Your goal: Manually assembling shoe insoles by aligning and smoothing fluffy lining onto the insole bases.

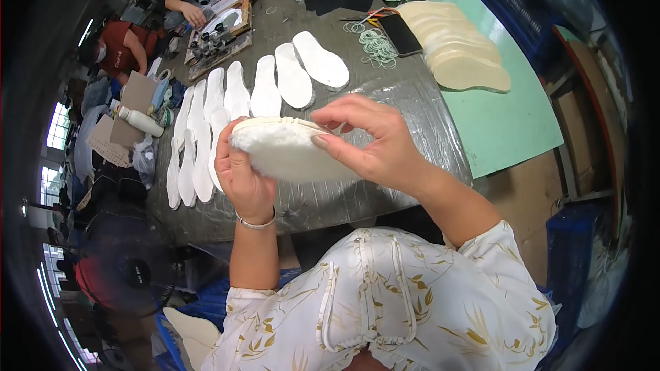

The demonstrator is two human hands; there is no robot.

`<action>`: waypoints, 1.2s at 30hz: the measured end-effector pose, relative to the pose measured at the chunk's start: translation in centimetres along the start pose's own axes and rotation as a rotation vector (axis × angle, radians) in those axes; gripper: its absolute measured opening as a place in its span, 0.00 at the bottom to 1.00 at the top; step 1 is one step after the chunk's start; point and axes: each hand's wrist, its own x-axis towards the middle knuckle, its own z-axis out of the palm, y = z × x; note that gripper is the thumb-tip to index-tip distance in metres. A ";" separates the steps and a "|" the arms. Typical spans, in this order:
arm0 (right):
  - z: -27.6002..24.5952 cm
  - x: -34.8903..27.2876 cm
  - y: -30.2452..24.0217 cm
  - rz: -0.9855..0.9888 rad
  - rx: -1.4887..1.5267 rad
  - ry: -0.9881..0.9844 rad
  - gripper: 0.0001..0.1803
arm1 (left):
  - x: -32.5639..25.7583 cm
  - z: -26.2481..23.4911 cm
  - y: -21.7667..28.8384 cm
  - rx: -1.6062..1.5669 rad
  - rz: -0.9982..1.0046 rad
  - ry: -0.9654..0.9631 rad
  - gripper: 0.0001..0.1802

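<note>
My left grip pinches the left end of a fleecy white insole, raised above the worktop. Its visible length runs rightward to my right grip, whose thumb and forefinger straddle the upper edge; whether they press, I cannot tell. Flat white insoles lie beyond; the open room is to the right, up to the worktop's edge.
</note>
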 end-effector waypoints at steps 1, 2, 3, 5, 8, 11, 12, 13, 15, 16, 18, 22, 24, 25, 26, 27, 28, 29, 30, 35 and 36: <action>0.0 0.0 -0.1 0.034 0.004 -0.007 0.11 | 0.0 -0.1 -0.1 0.005 -0.003 0.020 0.18; 0.0 0.0 -0.1 0.036 0.005 -0.001 0.11 | 0.0 -0.1 -0.2 0.007 -0.007 0.015 0.18; 0.0 -0.1 0.0 0.033 0.012 0.003 0.11 | 0.0 -0.2 -0.3 0.002 -0.006 -0.002 0.18; 0.2 -0.1 0.1 0.056 0.041 0.019 0.10 | 0.0 0.0 -0.4 -0.006 0.000 -0.015 0.17; -0.3 0.3 0.3 0.183 0.101 -0.072 0.09 | 0.2 -0.1 -0.4 0.017 -0.054 -0.017 0.17; -0.5 0.9 1.8 0.283 0.166 -0.132 0.09 | 1.5 -0.3 -1.1 0.020 -0.118 -0.038 0.19; -0.7 1.2 2.5 0.326 0.209 -0.167 0.10 | 2.4 -0.4 -1.4 0.015 -0.121 -0.025 0.19; -0.9 1.8 3.0 0.437 0.234 -0.215 0.11 | 3.3 -0.7 -1.8 0.050 -0.217 -0.011 0.21; -1.6 2.8 3.7 0.530 0.216 -0.212 0.13 | 4.8 -0.4 -1.9 0.068 -0.317 0.016 0.23; -1.7 3.2 4.3 0.571 0.230 -0.199 0.15 | 5.7 -0.1 -2.0 0.017 -0.391 -0.015 0.26; -2.1 3.2 5.6 0.579 0.278 -0.164 0.15 | 5.8 -0.2 -2.3 -0.051 -0.461 -0.037 0.28; -3.1 3.2 6.9 0.612 0.444 -0.053 0.15 | 4.7 -1.5 -3.6 -0.060 -0.588 -0.247 0.31; -3.5 3.3 7.1 0.619 0.438 -0.053 0.15 | 3.7 -1.2 -4.2 -0.012 -0.645 -0.267 0.27; -3.5 3.4 6.8 0.637 0.426 -0.058 0.15 | 3.2 -1.0 -4.3 -0.042 -0.687 -0.248 0.24; -3.2 3.5 6.6 0.645 0.416 -0.061 0.16 | 3.1 -1.4 -4.9 -0.041 -0.687 -0.239 0.20; -3.0 3.6 6.4 0.634 0.381 -0.082 0.16 | 2.9 -1.5 -5.2 -0.087 -0.685 -0.202 0.20; -2.9 3.7 6.1 0.622 0.346 -0.102 0.17 | 2.9 -1.6 -5.5 -0.132 -0.684 -0.167 0.19; -2.8 3.8 5.7 0.565 0.404 -0.117 0.18 | 2.9 -1.7 -5.5 -0.134 -0.690 -0.174 0.19; -2.7 3.7 5.3 0.508 0.461 -0.133 0.20 | 2.8 -1.8 -5.4 -0.172 -0.632 -0.109 0.19; -4.7 1.1 5.9 0.505 0.342 -0.069 0.22 | 2.4 -3.3 -4.4 -0.336 -0.487 0.066 0.23; -5.3 -0.2 6.6 0.506 0.341 -0.069 0.22 | 2.3 -3.6 -4.6 -0.337 -0.488 0.066 0.23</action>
